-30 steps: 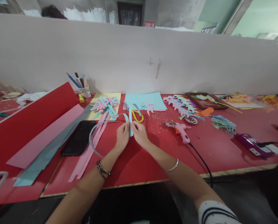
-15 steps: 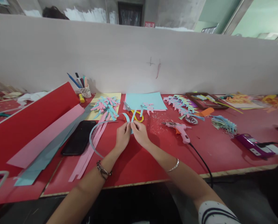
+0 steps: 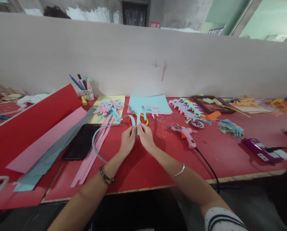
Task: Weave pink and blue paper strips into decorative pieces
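Observation:
My left hand [image 3: 127, 140] and my right hand [image 3: 145, 138] meet at the middle of the red table [image 3: 225, 157]. Both pinch a long light-blue paper strip [image 3: 133, 121] between thumb and fingers. One end of the strip stands up in a fold just beyond my fingertips. The rest curves away to the left in a wide loop over the table. Yellow-handled scissors [image 3: 135, 115] lie right behind the fold, partly hidden by it.
A pink glue gun [image 3: 185, 133] with a black cord lies to the right. A black phone [image 3: 81, 141] and long pink strips [image 3: 90, 157] are on the left, beside large red, pink and grey sheets. A pen cup [image 3: 87, 93], cut paper pieces and a purple device [image 3: 262, 149] sit farther off.
Both hands have shifted slightly away from me with the strip. The raised end of the strip has bent over into a tighter upright fold.

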The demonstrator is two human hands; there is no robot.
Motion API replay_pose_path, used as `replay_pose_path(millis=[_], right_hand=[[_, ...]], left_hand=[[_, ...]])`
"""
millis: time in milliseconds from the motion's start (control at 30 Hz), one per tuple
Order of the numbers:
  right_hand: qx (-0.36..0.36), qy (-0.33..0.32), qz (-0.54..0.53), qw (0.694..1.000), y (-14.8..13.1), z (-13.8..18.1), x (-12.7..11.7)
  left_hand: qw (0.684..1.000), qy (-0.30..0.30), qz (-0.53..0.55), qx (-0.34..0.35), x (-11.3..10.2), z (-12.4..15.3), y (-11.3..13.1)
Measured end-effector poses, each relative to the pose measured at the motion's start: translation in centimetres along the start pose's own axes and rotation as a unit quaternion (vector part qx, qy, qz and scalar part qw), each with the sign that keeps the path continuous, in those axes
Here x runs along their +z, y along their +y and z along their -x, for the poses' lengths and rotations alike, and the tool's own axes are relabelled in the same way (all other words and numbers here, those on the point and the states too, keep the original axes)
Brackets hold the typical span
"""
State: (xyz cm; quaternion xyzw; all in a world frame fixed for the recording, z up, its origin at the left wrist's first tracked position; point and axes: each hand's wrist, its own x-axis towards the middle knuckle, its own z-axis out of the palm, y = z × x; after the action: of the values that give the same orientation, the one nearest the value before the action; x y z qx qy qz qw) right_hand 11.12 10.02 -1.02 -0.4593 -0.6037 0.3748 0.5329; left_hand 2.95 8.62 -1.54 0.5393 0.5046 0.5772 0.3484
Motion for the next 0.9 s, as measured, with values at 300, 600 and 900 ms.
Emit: replay_pose_path(millis=[300, 600, 900], right_hand=[[-0.03, -0.022, 0.073, 0.997, -0.6, 0.46, -0.06], [-0.005, 0.001, 0.024, 1.0, 0.0, 0.19, 0.0], [-0.044, -0.023, 0.089, 0.995, -0.55, 0.63, -0.1]], left_hand=[[1.0, 0.023, -0.004, -0.004, -0.14, 0.06, -0.26], [1.0, 0.004, 0.026, -0.012, 0.2, 0.01, -0.32], [0.998, 0.031, 0.049, -0.017, 0.13, 0.07, -0.22]])
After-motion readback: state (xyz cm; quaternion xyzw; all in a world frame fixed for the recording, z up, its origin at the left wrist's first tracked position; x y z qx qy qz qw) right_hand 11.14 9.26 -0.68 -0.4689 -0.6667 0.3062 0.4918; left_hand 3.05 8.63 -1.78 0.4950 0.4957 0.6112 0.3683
